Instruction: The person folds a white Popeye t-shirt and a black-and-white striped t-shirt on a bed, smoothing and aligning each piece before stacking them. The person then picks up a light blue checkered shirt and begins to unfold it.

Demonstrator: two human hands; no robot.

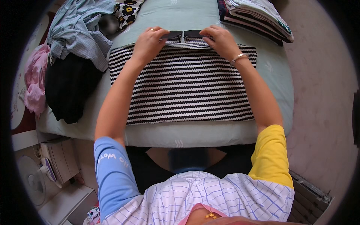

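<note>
A black-and-white striped knit garment point(191, 87) lies spread flat across the bed before me. At its far edge are two black collar or waistband ends point(192, 33) with a small gap between them. My left hand point(150, 40) pinches the black piece on the left between thumb and fingers. The black piece on the right is gripped at its outer end by my right hand point(220, 40), which has a bracelet at the wrist. The striped fabric's far edge is slightly raised between both hands.
A folded clothing stack point(258, 19) sits at the bed's far right. Blue checked cloth point(78, 31), a black garment point(70, 84) and a pink garment point(36, 81) are heaped on the left. A white fan point(32, 180) stands at lower left. The bed's near edge point(180, 137) lies below my forearms.
</note>
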